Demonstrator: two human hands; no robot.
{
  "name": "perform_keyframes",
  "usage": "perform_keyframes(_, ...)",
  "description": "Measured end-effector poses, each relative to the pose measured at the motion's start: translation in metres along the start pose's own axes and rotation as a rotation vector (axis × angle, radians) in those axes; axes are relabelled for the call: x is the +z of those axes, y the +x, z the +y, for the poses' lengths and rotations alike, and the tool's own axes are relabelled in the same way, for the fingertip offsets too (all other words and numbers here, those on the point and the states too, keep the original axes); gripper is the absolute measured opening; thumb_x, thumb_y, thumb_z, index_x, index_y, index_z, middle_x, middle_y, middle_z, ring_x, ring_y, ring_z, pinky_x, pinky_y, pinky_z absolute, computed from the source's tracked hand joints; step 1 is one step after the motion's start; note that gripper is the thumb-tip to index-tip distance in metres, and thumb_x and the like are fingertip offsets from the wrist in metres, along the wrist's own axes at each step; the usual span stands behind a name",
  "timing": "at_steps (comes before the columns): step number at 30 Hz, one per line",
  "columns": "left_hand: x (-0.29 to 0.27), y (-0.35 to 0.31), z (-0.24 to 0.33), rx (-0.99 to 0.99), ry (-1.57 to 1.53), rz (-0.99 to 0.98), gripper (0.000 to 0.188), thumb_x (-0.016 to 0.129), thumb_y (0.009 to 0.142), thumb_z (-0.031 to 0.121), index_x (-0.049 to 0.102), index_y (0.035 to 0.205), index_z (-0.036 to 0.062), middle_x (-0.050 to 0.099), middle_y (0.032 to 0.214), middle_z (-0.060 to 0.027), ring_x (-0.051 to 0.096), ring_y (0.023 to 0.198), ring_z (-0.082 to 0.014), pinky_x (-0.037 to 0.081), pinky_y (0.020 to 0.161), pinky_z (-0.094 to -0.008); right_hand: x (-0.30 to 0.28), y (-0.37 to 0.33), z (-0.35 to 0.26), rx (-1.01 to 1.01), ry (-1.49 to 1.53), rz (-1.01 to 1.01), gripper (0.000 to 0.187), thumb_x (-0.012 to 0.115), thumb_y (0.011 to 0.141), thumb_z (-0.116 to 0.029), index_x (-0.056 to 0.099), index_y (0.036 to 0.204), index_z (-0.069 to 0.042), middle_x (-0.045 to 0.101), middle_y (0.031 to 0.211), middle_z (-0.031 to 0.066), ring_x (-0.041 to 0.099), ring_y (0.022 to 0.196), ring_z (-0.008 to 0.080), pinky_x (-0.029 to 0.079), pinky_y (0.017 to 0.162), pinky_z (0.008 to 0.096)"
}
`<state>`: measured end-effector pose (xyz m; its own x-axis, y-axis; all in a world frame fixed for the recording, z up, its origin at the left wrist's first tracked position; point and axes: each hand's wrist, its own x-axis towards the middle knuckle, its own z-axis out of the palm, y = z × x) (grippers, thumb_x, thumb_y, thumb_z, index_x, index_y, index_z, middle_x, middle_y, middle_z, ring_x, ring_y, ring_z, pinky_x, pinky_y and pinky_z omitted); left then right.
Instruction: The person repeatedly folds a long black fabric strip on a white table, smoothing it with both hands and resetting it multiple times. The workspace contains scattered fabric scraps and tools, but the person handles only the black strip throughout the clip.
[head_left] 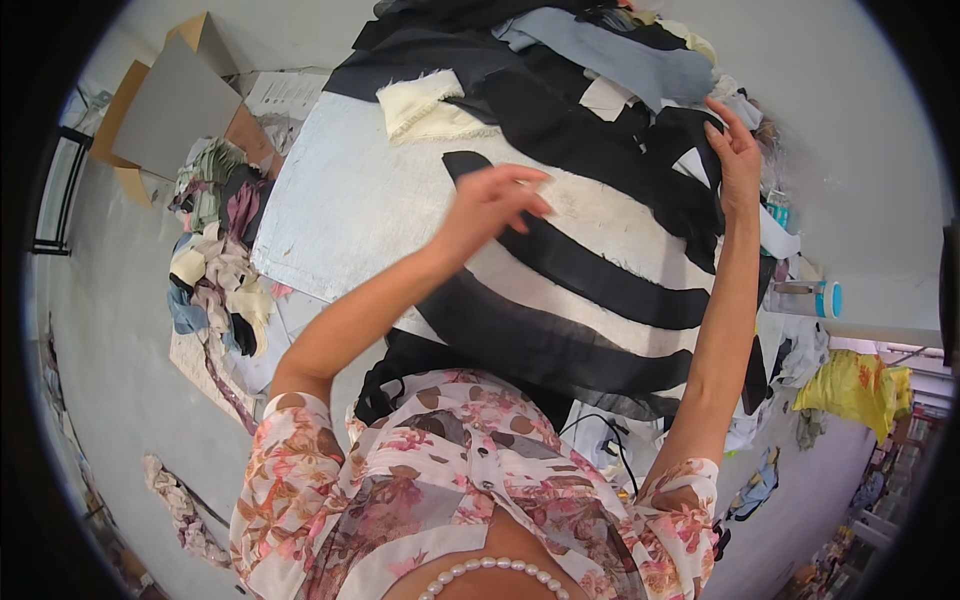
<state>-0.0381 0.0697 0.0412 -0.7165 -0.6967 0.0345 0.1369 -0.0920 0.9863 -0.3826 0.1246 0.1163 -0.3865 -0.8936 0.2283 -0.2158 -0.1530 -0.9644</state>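
Observation:
My left hand (497,203) is above the table, its fingers loosely stretched and thumb apart, holding nothing; motion blurs it slightly. Below it lies a curved black fabric strip (600,272), and nearer to me a sheer dark strip (540,335) runs almost alongside. At the far right, the thumb and forefinger of my right hand (736,158) are at the raised edge of a black fabric piece (683,130). A small white piece (692,166) shows against that black cloth. The right hand's other fingers are partly hidden.
Black cloth and a grey-blue piece (610,58) heap along the far side of the pale table (340,190). A frayed cream scrap (425,108) lies there too. Scraps (215,280) and a cardboard box (175,105) are left; a blue-rimmed container (810,298) and yellow bag (850,392) right.

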Motion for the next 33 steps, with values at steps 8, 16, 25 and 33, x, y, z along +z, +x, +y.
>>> perform_keyframes(8, 0.114, 0.082, 0.016, -0.499, -0.960, -0.199, 0.054, 0.042, 0.103, 0.046, 0.052, 0.133, 0.0015, 0.063, 0.124, -0.0172, 0.061, 0.114, -0.0259, 0.050, 0.095, -0.0408, 0.013, -0.035, -0.050, 0.098, -0.041, -0.293, 0.041, 0.062, 0.092, -0.001, 0.058, 0.132, -0.004, 0.067, 0.102, 0.0029, 0.062, 0.091, 0.0070, 0.049, 0.079, 0.0199)
perform_keyframes(16, 0.079, 0.120, 0.008, -0.041, -0.844, -0.046, 0.031, 0.052, 0.102, 0.019, 0.054, 0.125, -0.0019, 0.065, 0.120, -0.0196, 0.065, 0.110, -0.0297, 0.055, 0.095, -0.0427, -0.013, -0.086, -0.029, 0.152, -0.074, -0.243, 0.065, 0.070, 0.081, 0.002, 0.047, 0.141, 0.000, 0.070, 0.110, 0.0120, 0.063, 0.100, 0.0125, 0.050, 0.088, 0.0244)
perform_keyframes(25, 0.064, 0.113, 0.018, 0.050, -0.521, 0.213, 0.023, 0.073, 0.091, 0.018, 0.064, 0.102, 0.0001, 0.072, 0.092, -0.0071, 0.069, 0.076, -0.0133, 0.056, 0.066, -0.0263, -0.045, -0.107, -0.019, 0.347, -0.179, -0.174, 0.042, 0.071, 0.079, 0.004, 0.062, 0.119, 0.002, 0.068, 0.093, 0.0035, 0.063, 0.085, 0.0078, 0.050, 0.077, 0.0206)
perform_keyframes(33, 0.076, 0.086, 0.025, 0.050, -0.489, 0.174, 0.015, 0.072, 0.090, 0.008, 0.067, 0.101, -0.0006, 0.072, 0.093, -0.0074, 0.068, 0.074, -0.0109, 0.055, 0.064, -0.0222, -0.068, -0.163, -0.091, 0.372, -0.423, -0.202, 0.012, 0.072, 0.079, -0.002, 0.060, 0.080, 0.000, 0.056, 0.071, -0.0063, 0.049, 0.066, 0.0005, 0.038, 0.058, 0.0182)
